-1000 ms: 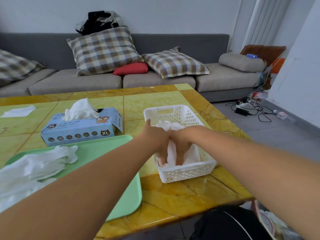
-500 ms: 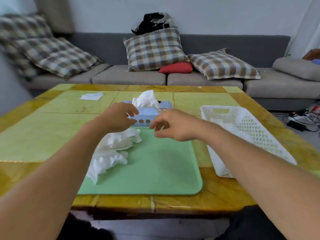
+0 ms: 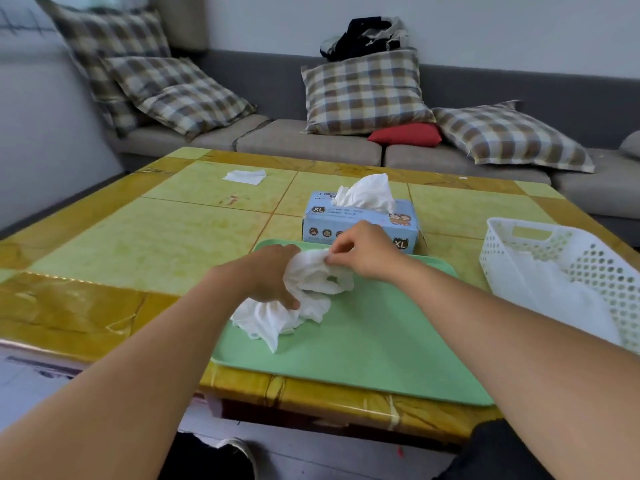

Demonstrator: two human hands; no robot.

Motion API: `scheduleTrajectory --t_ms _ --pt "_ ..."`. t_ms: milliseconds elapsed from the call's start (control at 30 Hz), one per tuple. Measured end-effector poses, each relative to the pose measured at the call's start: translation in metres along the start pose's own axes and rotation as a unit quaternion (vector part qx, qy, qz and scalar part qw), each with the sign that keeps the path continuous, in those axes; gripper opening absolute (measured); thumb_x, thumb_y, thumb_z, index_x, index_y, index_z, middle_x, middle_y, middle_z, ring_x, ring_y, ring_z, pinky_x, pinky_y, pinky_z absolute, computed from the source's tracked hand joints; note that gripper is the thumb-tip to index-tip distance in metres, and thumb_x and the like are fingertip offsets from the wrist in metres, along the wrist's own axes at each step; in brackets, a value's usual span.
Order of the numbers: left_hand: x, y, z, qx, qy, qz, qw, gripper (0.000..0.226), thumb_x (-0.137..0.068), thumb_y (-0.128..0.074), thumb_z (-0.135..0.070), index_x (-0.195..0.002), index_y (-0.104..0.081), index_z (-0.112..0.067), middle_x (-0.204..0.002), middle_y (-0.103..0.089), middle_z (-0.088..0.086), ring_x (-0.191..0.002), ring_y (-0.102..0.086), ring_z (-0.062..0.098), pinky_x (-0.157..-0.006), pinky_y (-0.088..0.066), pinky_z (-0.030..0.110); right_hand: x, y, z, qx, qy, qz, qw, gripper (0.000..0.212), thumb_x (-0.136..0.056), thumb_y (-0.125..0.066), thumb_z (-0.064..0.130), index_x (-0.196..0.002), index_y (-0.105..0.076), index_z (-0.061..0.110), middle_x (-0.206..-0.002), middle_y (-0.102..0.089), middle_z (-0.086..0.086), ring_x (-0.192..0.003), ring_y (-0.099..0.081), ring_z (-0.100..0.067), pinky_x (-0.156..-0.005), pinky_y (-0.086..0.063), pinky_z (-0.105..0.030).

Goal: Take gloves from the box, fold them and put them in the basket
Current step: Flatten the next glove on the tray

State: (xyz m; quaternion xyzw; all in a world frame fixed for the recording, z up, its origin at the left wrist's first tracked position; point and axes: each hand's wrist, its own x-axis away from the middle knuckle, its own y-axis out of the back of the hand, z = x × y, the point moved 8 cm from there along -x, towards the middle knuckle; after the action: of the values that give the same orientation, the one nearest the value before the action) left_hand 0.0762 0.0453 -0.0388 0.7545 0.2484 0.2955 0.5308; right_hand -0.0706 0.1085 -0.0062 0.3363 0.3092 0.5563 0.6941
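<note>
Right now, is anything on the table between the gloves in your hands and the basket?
Nothing visible: only bare green tray and a strip of tabletop lie between the gloves and the white basket on the right.

one glove box (image 3: 360, 223), one basket (image 3: 568, 271), one tray (image 3: 374, 341), four checked cushions (image 3: 367, 91)

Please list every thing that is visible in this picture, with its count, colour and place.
glove box: 1, blue, behind tray
gloves pile: several, white, on tray's left part
tray: 1, green, table's near edge
basket: 1, white, right of tray, white gloves inside
table: 1, yellow-green
white sheet: 1, far left of table
sofa: 1, grey, behind table
plaid cushions: four in view
red cushion: 1, on sofa
dark clothes: on sofa back
left hand: grips pile
right hand: pinches a glove
</note>
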Motion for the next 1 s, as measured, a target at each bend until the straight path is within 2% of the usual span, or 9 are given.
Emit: scheduleTrajectory --t_ms 167,267,400,500,600,700,800,933,1000 --pt "0.005 0.015 0.017 0.034 0.005 -0.052 0.998 0.080 -0.081 -0.082 -0.035 -0.148 -0.040 -0.017 -0.137 -0.057 0.007 -0.120 -0.055 0.028 -0.097 -0.047 0.039 0.018 0.023 -0.016 -0.112 -0.048 0.006 0.993 0.019 -0.099 -0.064 0.023 -0.095 -0.078 0.011 -0.096 -0.077 -0.001 -0.090 -0.073 -0.022 -0.080 -0.061 -0.036" --pt "0.012 0.031 0.024 0.099 -0.012 -0.105 0.989 0.034 -0.086 -0.076 -0.035 -0.113 -0.068 -0.015 -0.105 -0.069 0.003 -0.093 -0.062 0.023 -0.071 -0.048 0.030 0.025 0.026 0.002 -0.104 0.002 -0.016 0.994 0.022 -0.086 -0.080 0.032 -0.103 -0.074 0.020 -0.098 -0.073 0.005 -0.086 -0.068 -0.010 -0.075 -0.057 -0.028" --pt "0.020 0.045 0.021 0.171 -0.031 -0.161 0.971 0.013 -0.088 -0.075 -0.028 -0.096 -0.076 -0.018 -0.088 -0.072 -0.002 -0.082 -0.065 0.020 -0.065 -0.049 0.026 0.027 -0.014 0.047 -0.004 0.053 0.043 0.998 0.048 -0.075 -0.087 0.041 -0.116 -0.071 0.022 -0.111 -0.067 0.010 -0.092 -0.065 -0.008 -0.081 -0.055 -0.026" --pt "0.021 0.052 0.015 0.185 -0.035 -0.229 0.955 0.027 -0.089 -0.074 -0.030 -0.114 -0.070 -0.021 -0.109 -0.069 -0.007 -0.097 -0.062 0.015 -0.078 -0.047 0.025 0.014 -0.025 0.044 -0.146 -0.008 0.016 0.989 0.020 -0.092 -0.074 0.024 -0.096 -0.073 0.005 -0.099 -0.075 -0.011 -0.085 -0.072 -0.025 -0.078 -0.062 -0.038" --pt "0.022 0.056 0.025 0.217 0.008 -0.276 0.936 0.061 -0.088 -0.075 -0.036 -0.141 -0.049 -0.018 -0.128 -0.059 -0.001 -0.108 -0.055 0.016 -0.087 -0.041 0.027 0.005 -0.018 0.019 -0.361 -0.104 0.009 0.927 0.019 -0.101 -0.061 0.016 -0.104 -0.072 0.000 -0.104 -0.075 -0.020 -0.082 -0.072 -0.026 -0.071 -0.063 -0.039" --pt "0.014 0.039 0.033 0.215 0.031 -0.202 0.955 0.082 -0.083 -0.080 -0.033 -0.150 -0.035 -0.017 -0.132 -0.058 0.004 -0.110 -0.057 0.021 -0.088 -0.044 0.030 0.009 -0.004 -0.001 -0.416 -0.133 -0.025 0.899 0.018 -0.103 -0.058 0.016 -0.105 -0.071 0.004 -0.094 -0.074 -0.013 -0.074 -0.071 -0.022 -0.059 -0.057 -0.032" --pt "0.010 0.019 0.032 0.135 0.024 -0.116 0.984 0.063 -0.086 -0.076 -0.024 -0.142 -0.048 -0.020 -0.130 -0.063 0.003 -0.102 -0.056 0.017 -0.085 -0.044 0.028 0.015 0.001 -0.019 -0.438 -0.168 -0.025 0.883 0.014 -0.100 -0.062 0.017 -0.100 -0.068 0.005 -0.086 -0.071 -0.010 -0.066 -0.067 -0.020 -0.052 -0.054 -0.029" --pt "0.014 0.032 0.016 0.160 0.002 -0.091 0.983 0.068 -0.080 -0.076 -0.020 -0.143 -0.050 -0.024 -0.143 -0.052 -0.003 -0.125 -0.051 0.020 -0.101 -0.043 0.033 0.022 -0.011 -0.034 -0.450 -0.205 0.033 0.869 0.011 -0.094 -0.069 0.015 -0.087 -0.062 0.011 -0.092 -0.070 -0.012 -0.079 -0.066 -0.026 -0.071 -0.056 -0.040" --pt "0.018 0.031 0.003 0.227 -0.002 -0.055 0.972 0.078 -0.076 -0.083 -0.037 -0.145 -0.047 -0.031 -0.142 -0.050 -0.007 -0.125 -0.050 0.018 -0.105 -0.043 0.037 0.023 -0.018 -0.037 -0.481 -0.216 0.043 0.849 0.010 -0.095 -0.068 0.014 -0.090 -0.061 0.011 -0.093 -0.070 -0.012 -0.079 -0.067 -0.026 -0.072 -0.057 -0.040"
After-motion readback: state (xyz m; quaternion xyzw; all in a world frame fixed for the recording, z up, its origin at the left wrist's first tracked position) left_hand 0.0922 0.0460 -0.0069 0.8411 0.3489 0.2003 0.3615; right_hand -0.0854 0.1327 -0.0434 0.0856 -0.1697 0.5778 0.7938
